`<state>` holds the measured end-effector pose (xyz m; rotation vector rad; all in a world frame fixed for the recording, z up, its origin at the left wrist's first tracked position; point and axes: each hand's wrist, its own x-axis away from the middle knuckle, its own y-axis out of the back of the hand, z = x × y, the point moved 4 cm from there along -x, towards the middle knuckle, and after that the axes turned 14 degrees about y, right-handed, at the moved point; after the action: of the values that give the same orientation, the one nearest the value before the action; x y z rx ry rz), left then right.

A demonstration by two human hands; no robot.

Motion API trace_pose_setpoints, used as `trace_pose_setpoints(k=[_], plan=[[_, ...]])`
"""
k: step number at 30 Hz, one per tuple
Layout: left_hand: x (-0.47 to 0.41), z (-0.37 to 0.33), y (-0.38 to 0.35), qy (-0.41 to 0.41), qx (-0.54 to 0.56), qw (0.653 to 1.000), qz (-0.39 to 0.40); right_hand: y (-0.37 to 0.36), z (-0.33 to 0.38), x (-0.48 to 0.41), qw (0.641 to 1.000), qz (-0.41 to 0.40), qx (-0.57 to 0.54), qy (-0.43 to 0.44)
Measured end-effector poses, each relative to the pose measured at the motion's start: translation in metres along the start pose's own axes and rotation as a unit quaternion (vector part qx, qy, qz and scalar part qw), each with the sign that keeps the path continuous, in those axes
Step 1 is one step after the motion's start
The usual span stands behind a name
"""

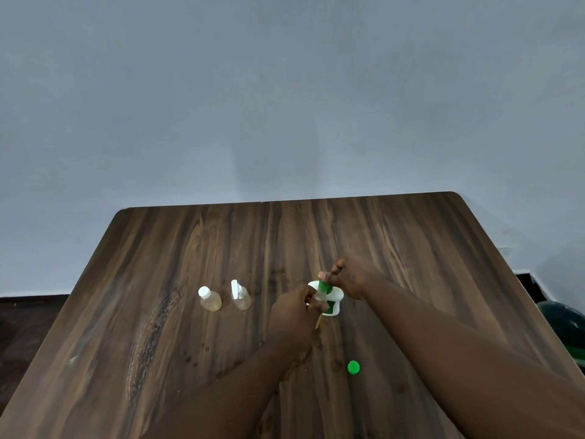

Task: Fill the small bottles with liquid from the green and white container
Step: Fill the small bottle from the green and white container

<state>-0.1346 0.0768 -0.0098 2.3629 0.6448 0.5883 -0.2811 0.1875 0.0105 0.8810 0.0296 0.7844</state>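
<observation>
The green and white container (333, 304) stands upright a little right of the worktop's (158, 264) middle, and both hands meet over it. The left hand (292, 313) comes in from 7 o'clock, its fingers curled round what looks like a clear small bottle (321, 296) held against the container's front. The right hand (351, 277) reaches in from 4 o'clock, thumb and forefinger pinching a green top piece (323, 285); whether that piece belongs to the container or to the bottle cannot be told.

At 9 o'clock from the container stand two more small bottles, well apart from the hands and just beside each other: a white-capped bottle (209, 300) and a nozzle-topped bottle (240, 296), both holding pale yellowish liquid. A loose green cap (353, 367) lies at 5 o'clock, between the forearms.

Bare wood runs from the container toward 12 o'clock up to the far edge with its rounded corners. A dark green round object (566, 327) sits beyond the right edge at 3 o'clock.
</observation>
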Motion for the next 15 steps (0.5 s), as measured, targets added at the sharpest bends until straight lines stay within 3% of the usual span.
trace_pose_setpoints(k=[15], plan=[[0.0052,-0.0027,-0.0004,-0.001,0.013,1.000,0.004,0.0014,0.0030,-0.0026,1.000,0.005,0.016,-0.016]])
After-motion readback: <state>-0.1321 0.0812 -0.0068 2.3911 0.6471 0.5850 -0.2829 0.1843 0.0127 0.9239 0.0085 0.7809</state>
